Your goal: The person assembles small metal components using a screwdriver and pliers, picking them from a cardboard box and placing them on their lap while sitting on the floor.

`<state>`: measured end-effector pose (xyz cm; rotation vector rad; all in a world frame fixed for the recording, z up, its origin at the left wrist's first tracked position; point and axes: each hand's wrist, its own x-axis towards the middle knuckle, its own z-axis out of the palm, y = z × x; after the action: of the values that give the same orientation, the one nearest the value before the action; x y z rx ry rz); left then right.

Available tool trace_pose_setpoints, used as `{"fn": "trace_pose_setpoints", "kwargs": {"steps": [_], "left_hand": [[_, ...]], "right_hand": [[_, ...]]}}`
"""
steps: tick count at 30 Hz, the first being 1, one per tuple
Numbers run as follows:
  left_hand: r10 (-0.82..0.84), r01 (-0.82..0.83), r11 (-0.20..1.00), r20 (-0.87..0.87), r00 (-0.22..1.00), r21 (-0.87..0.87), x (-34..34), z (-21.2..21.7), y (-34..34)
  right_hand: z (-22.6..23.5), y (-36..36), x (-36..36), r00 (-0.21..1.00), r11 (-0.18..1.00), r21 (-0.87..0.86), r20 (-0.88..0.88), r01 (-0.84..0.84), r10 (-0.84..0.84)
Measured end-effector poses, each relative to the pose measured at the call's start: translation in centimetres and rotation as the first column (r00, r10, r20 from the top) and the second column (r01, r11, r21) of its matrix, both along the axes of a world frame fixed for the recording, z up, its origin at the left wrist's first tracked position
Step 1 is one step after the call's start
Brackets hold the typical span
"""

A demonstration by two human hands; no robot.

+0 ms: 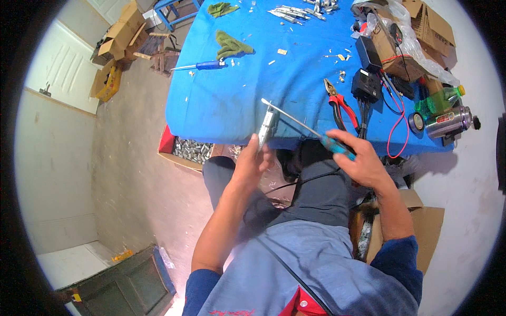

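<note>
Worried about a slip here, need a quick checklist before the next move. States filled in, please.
1. Slim pale part gripped in left hand: ok.
2. Teal-handled screwdriver held by its handle in right hand: ok.
3. Screwdriver tip clear of left hand: ok, it's at the part's far end.
4. Tip seated against part: cannot tell.
5. Red-handled pliers set down: ok, on blue tablecloth.
6. Tablecloth free of scraps: not ok, several scattered.

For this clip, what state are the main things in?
Metal part: held in left hand
Teal screwdriver: held in right hand, tip near the part's upper end
Pliers: lying on the table, handles spread
Blue screwdriver: lying on the table
Green cloths: crumpled
Green bottle: capped
Parts box: open, holding metal pieces
</note>
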<state>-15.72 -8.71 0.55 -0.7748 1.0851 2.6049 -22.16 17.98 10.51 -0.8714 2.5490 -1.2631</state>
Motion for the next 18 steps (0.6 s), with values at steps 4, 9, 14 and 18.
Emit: {"fn": "trace_pose_setpoints", "kwargs": {"steps": [4, 9, 14, 18], "left_hand": [[-0.009, 0.01, 0.999, -0.026, 1.0, 0.041, 0.2, -1.2, -0.3], [0.041, -0.04, 0.994, -0.01, 0.999, 0.102, -0.1, 0.6, -0.1], [-0.068, 0.068, 0.998, -0.071, 0.995, 0.004, -0.4, -0.8, -0.7], [-0.038, 0.04, 0.999, -0.061, 0.997, 0.029, -0.4, -1.3, -0.8]], "right_hand": [[4.1, 2.1, 2.5, 0.993, 0.99, 0.138, 0.117, -0.001, -0.015], [4.3, 2.5, 3.4, 0.993, 0.996, 0.081, 0.113, -0.046, 0.037], [3.7, 1.6, 2.9, 0.993, 0.992, 0.107, 0.099, -0.069, 0.058], [2.9, 1.3, 2.6, 0.993, 0.989, 0.116, 0.083, -0.097, 0.087]]}}
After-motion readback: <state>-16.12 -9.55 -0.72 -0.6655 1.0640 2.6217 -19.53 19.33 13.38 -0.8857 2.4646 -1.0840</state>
